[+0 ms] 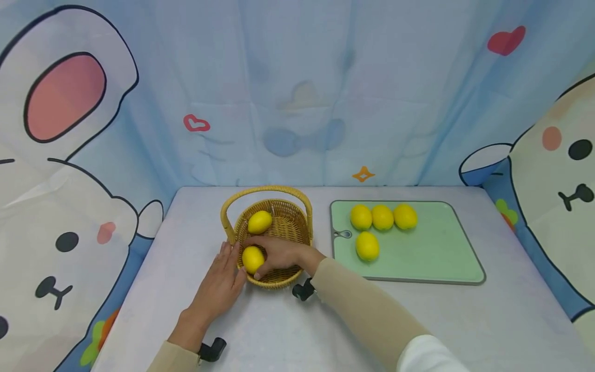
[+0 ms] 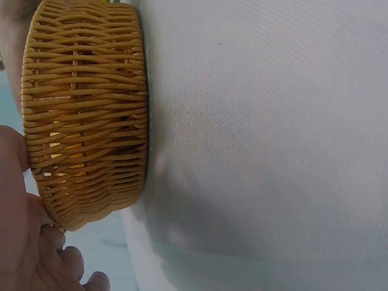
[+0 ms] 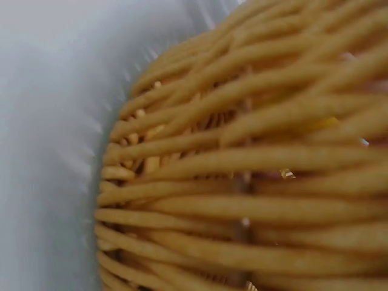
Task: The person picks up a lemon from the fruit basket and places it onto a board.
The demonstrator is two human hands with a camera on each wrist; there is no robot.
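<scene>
A wicker basket (image 1: 290,222) with an arched handle stands on the table, two yellow lemons inside at its left. My right hand (image 1: 279,253) reaches in over the right rim, thumb and fingers round the nearer lemon (image 1: 253,260). The other lemon (image 1: 260,222) lies just behind it. My left hand (image 1: 218,284) rests against the basket's left side, fingers extended toward the handle's base. In the left wrist view, the left thumb and a fingertip touch the rim of the basket (image 2: 91,109). Only the weave of the basket (image 3: 254,182) fills the right wrist view; that hand is hidden there.
A pale green cutting board (image 1: 427,258) lies right of the basket. It bears three lemons in a row, including one at the right end (image 1: 405,216), and another lemon (image 1: 368,246) in front. A printed curtain (image 1: 395,103) hangs behind the white table (image 1: 269,336).
</scene>
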